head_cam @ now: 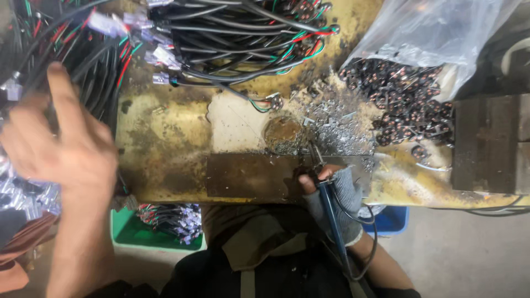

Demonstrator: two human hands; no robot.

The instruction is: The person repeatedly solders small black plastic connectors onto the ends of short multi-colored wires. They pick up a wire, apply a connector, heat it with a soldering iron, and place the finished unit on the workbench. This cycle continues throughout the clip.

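Observation:
My left hand (66, 143) is raised at the left, fingers spread, reaching among a hanging mass of black, red and green wires (83, 60); it grips nothing that I can see. My right hand (331, 190), in a grey fingerless glove, is closed on a blue-handled soldering iron (326, 193). Its tip points up toward a round dark spot (282, 132) on the worn yellow bench (160, 149). A dark metal plate (248, 176) lies just left of that hand.
A coiled bundle of wire harnesses with clear plugs (232, 38) lies at the back. A clear plastic bag spills small copper-wound coils (408, 99) at the right. Metal scraps (337, 127) litter the middle. A dark block (488, 143) sits far right. A green bin (160, 226) with harnesses is below.

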